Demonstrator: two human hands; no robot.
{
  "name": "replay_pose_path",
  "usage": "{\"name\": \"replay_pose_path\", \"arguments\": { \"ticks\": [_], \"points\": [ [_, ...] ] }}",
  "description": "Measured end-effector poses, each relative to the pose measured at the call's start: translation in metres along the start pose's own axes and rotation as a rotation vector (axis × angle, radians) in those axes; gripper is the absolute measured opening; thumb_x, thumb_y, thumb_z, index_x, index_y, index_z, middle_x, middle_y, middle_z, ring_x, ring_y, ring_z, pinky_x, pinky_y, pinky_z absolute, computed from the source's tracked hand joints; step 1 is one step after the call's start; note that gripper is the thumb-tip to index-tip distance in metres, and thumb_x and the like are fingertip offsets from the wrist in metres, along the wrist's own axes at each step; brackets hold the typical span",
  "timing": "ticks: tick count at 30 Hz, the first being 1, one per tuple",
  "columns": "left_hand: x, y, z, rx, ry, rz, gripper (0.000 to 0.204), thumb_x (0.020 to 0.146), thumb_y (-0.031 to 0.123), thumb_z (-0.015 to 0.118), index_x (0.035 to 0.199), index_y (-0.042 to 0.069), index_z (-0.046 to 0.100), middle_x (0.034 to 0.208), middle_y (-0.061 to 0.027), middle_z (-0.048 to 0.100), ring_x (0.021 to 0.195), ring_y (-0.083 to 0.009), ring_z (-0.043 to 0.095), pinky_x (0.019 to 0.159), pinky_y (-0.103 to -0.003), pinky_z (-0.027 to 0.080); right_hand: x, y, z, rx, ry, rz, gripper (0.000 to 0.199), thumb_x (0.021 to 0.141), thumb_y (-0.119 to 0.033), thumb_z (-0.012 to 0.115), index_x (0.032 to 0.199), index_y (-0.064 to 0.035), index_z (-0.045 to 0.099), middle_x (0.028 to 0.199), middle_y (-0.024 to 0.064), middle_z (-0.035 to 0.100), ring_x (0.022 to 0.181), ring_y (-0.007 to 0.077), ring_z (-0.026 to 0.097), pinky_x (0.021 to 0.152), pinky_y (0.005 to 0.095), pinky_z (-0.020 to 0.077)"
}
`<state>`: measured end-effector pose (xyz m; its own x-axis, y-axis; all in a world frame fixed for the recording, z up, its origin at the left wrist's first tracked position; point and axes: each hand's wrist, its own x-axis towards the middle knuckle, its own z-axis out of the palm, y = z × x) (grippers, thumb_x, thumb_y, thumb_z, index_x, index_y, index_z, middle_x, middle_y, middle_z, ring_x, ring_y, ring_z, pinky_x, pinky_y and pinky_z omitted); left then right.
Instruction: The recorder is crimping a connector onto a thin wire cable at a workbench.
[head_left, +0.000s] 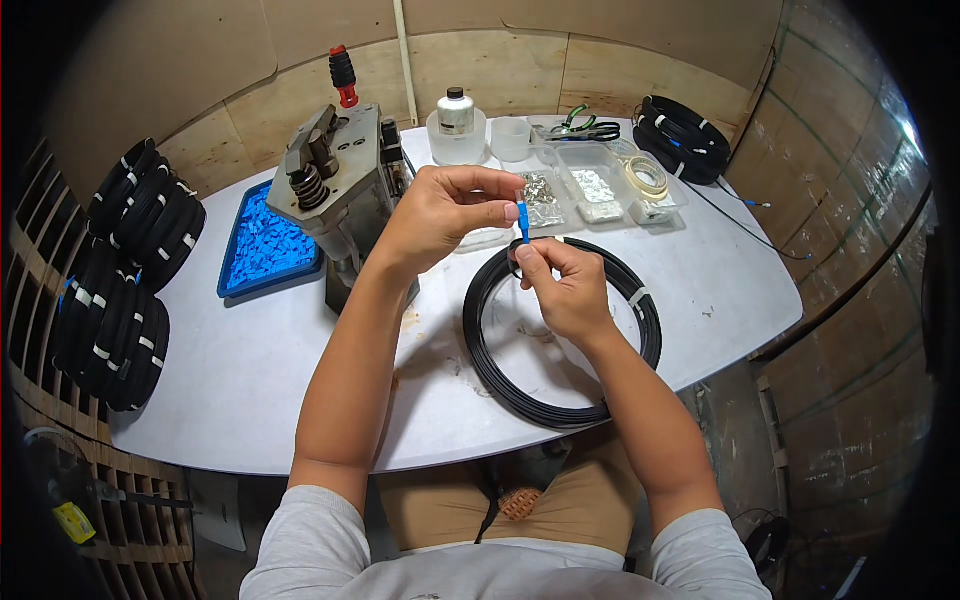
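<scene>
Over the table, my left hand point(450, 212) pinches the upper end of a small blue fiber-optic connector point(523, 222) between thumb and forefinger. A small clear or whitish tip shows at its top, partly hidden by the fingers. Just below, my right hand point(572, 290) is closed on the connector's lower end, where the black cable begins. The connector stands nearly upright between both hands. Beneath it lies a coil of black cable point(650, 345), bound with white ties, flat on the white table point(250, 400); my right forearm crosses above its right side.
A metal press point(345, 165) stands left of my hands, beside a blue tray point(235, 292) of small blue parts. Cable coils point(120, 320) are stacked at far left; another coil point(682, 140) sits back right. Behind are a white bottle point(456, 112) and clear boxes point(600, 210).
</scene>
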<state>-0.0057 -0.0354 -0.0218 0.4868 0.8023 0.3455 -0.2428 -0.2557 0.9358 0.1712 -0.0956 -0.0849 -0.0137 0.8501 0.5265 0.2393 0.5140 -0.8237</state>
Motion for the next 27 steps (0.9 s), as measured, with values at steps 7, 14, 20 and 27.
{"name": "replay_pose_path", "arguments": {
  "ticks": [7,14,20,27],
  "points": [
    [0.0,0.001,0.0,0.103,0.01,0.018,0.029,0.08,0.002,0.075,0.107,-0.006,0.068,0.092,-0.0129,0.072,0.084,-0.0153,0.069,0.079,-0.026,0.056,0.0,0.002,0.0,-0.001,0.001,-0.001,0.02,0.092,-0.017,0.064,0.087,0.0019,0.07,0.061,0.0,0.061,0.057,0.0042,0.053,0.054,0.0231,0.0446],
    [0.002,-0.007,0.0,0.056,-0.011,0.029,0.032,0.081,0.002,0.075,0.111,-0.004,0.067,0.095,-0.0119,0.071,0.086,-0.0138,0.067,0.079,-0.026,0.055,0.001,0.003,0.0,0.016,0.009,0.012,0.021,0.093,-0.017,0.063,0.088,0.0017,0.07,0.061,0.001,0.062,0.057,0.0049,0.054,0.054,0.0234,0.0445],
    [0.004,-0.015,0.003,0.002,-0.049,0.032,0.036,0.081,0.001,0.075,0.114,0.003,0.061,0.092,-0.0108,0.07,0.086,-0.0125,0.064,0.078,-0.027,0.053,0.001,0.006,0.0,0.03,0.01,0.018,0.021,0.093,-0.019,0.062,0.089,0.0006,0.07,0.061,0.0016,0.062,0.056,0.0053,0.055,0.054,0.0237,0.0449],
    [0.004,-0.014,0.001,0.025,-0.059,0.011,0.034,0.08,0.0,0.075,0.111,0.002,0.061,0.092,-0.011,0.07,0.086,-0.0137,0.066,0.079,-0.029,0.054,0.001,0.005,0.0,0.008,0.006,0.004,0.022,0.093,-0.019,0.062,0.087,0.0004,0.07,0.061,0.0014,0.062,0.056,0.0049,0.055,0.053,0.0235,0.0446]
  ]
}}
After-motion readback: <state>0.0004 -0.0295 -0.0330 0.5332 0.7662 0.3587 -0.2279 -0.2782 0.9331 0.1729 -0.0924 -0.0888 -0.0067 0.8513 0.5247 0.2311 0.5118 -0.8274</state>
